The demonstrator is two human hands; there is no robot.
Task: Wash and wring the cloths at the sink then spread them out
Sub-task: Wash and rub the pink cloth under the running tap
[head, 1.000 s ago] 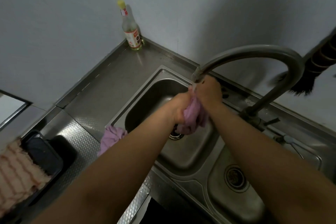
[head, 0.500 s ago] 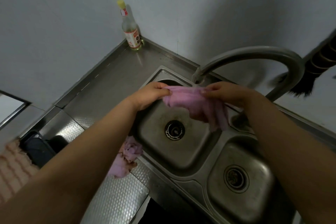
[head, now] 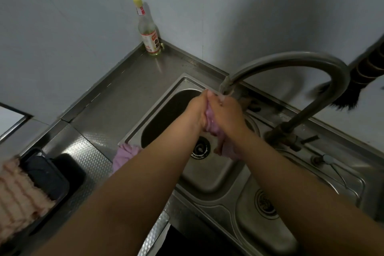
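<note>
I clamp the pink cloth (head: pixel 209 122) between my left hand (head: pixel 195 110) and right hand (head: pixel 226 114), just under the tap (head: pixel 227 86). It is soft, soaked and limp, so I grip the bunched middle. Half a second ago I held it stretched wide; now it is wadded, probably mid-scrub.
</note>
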